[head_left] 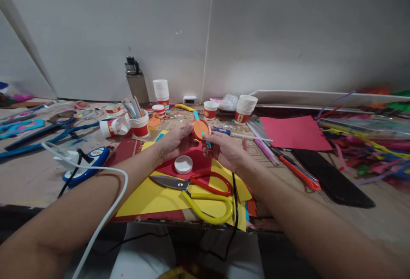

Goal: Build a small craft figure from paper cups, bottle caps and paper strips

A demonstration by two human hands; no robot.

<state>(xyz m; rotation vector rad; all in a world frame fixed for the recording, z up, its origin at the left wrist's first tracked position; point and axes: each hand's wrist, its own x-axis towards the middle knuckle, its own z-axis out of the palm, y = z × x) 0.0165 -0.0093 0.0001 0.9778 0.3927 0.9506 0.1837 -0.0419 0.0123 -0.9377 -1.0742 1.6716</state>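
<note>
An orange paper disc [200, 129] with blue strips on it is held up over the table between my two hands. My left hand [179, 140] grips its left edge with closed fingers. At its lower right, my right hand [222, 146] pinches a blue strip [207, 142]. Just below the hands lies a small round white cup piece [183, 164] on red paper. Scissors [195, 187] with one red and one yellow handle rest on yellow paper [144, 200] closer to the front edge.
Stacked paper cups [246, 109], a cup of pens [138, 124] and a bottle [137, 82] stand behind. A red cutter [301, 173], black case [333, 178] and red paper [295, 133] lie right. A white cable [123, 185] crosses my left forearm.
</note>
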